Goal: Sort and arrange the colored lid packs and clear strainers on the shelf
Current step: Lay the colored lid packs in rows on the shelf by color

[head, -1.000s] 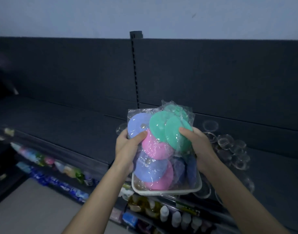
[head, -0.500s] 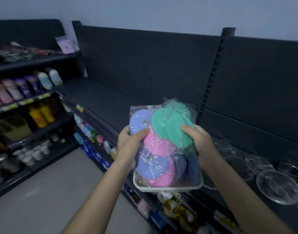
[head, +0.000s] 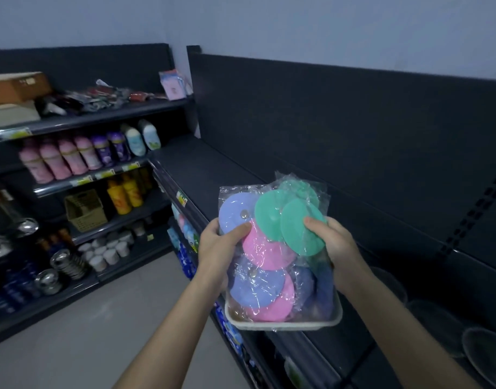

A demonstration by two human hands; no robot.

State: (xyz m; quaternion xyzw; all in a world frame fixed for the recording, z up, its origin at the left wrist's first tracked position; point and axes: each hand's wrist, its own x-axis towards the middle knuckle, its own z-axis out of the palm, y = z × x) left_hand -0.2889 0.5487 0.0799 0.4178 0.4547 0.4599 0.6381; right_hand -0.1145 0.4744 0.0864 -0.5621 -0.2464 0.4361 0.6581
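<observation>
Charcoal shelf (head: pixel 213 164), top deck, runs back to the corner. Where is the load? (A)

Held up over the deck's front edge, not set down. Whether the tray touches the rail: cannot tell. (B)

Clear strainers (head: pixel 435 321)? (A)

On the same deck, lower right, dim. They lie just beside the right forearm, untouched. (B)

Cream tray (head: pixel 283 324): why carried from both sides? (A)

Judgement: the lid packs (head: pixel 269 256) (blue, pink, green, navy) are piled well above its rim in slick film. A one-sided hold would let them slide out. (B)

Grip? (A)

Left hand (head: pixel 217 248): fingers curled round the stack's side, thumb pressed on the blue and pink packs. Right hand (head: pixel 338 248): curled round the other side, thumb on a green lid. Both clamp the packs inward, which probably steadies the tray too. (B)

Next? (A)

Probably set the tray on the deck, clear of the strainers, then sort by colour. Risk: the top green pack slipping free. (B)
</observation>
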